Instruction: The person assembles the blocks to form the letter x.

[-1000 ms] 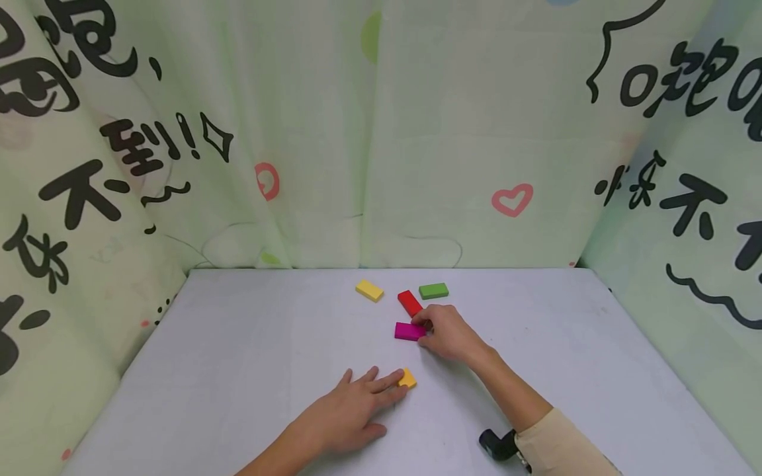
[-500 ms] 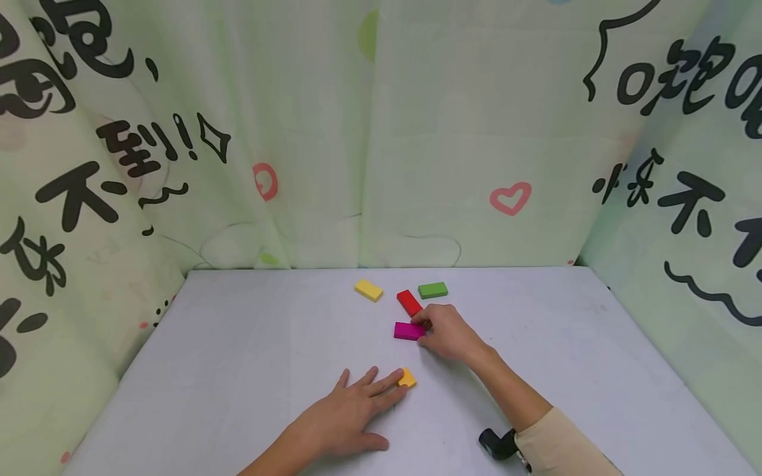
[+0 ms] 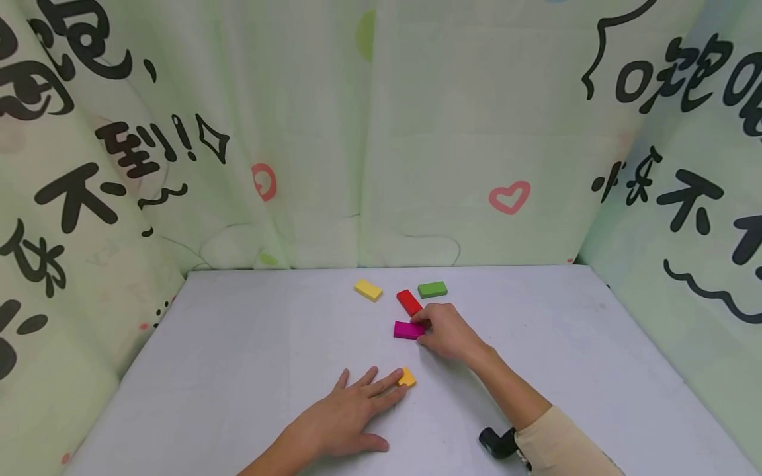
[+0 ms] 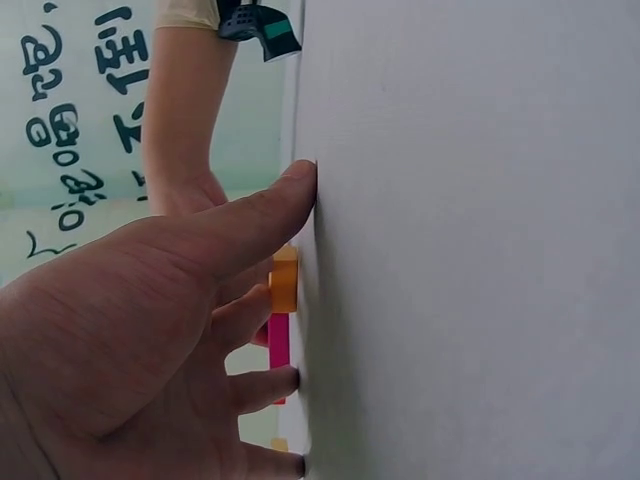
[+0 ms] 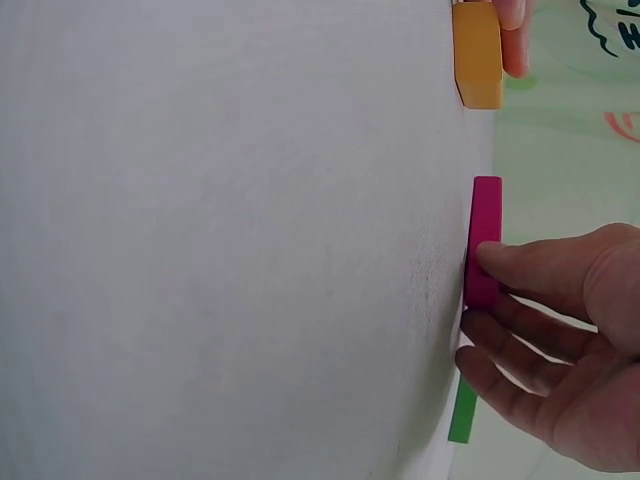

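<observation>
In the head view my right hand (image 3: pixel 450 334) pinches the right end of a magenta block (image 3: pixel 406 330) lying flat on the table. The right wrist view shows the thumb (image 5: pixel 500 258) against the block's face, with the fingers on its other side. Nearer to me, my left hand (image 3: pixel 348 420) rests on the table with fingers spread and fairly straight. Two of its fingertips touch an orange block (image 3: pixel 407 377), partly covering it. A red block (image 3: pixel 408 302) lies slanted just behind the magenta one, close to the right fingertips.
Farther back on the white table (image 3: pixel 238 344) lie a green block (image 3: pixel 432 289) and a yellow block (image 3: pixel 368 290). A black device (image 3: pixel 499 444) sits by the right sleeve (image 3: pixel 562 443). Pale green printed curtains (image 3: pixel 428 145) enclose the back and sides.
My left thumb has spread a little farther from the fingers, toward me. The right hand and the blocks stay in place.
</observation>
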Motion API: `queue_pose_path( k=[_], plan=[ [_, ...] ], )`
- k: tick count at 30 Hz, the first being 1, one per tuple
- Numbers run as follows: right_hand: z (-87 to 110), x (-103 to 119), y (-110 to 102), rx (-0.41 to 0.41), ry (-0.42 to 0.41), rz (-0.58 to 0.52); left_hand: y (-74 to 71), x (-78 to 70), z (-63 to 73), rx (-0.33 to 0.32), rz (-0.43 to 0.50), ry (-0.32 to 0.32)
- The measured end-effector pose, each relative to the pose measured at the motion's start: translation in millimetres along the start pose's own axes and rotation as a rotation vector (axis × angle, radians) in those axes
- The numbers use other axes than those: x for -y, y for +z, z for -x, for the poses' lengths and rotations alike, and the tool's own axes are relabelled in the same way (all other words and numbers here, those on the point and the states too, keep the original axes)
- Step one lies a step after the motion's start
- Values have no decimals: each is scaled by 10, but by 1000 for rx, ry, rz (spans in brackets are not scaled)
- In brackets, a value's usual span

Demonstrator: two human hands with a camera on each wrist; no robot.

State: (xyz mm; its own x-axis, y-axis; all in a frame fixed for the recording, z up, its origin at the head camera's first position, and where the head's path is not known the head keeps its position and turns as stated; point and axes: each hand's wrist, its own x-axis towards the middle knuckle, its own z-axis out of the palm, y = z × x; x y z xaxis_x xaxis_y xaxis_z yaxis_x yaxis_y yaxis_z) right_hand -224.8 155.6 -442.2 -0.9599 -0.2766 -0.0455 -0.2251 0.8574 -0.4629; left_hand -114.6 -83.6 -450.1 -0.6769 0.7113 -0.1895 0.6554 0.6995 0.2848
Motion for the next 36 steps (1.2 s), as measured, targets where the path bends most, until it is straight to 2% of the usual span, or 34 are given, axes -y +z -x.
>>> queue_pose_path(
  k=[16,36],
  plan=[
    [17,22,1,2,0,3,-12,-2,8,-1,18,7],
    [-36,49,7,33,-32,-63,10,7,-5,-6,26,-2]
  ],
)
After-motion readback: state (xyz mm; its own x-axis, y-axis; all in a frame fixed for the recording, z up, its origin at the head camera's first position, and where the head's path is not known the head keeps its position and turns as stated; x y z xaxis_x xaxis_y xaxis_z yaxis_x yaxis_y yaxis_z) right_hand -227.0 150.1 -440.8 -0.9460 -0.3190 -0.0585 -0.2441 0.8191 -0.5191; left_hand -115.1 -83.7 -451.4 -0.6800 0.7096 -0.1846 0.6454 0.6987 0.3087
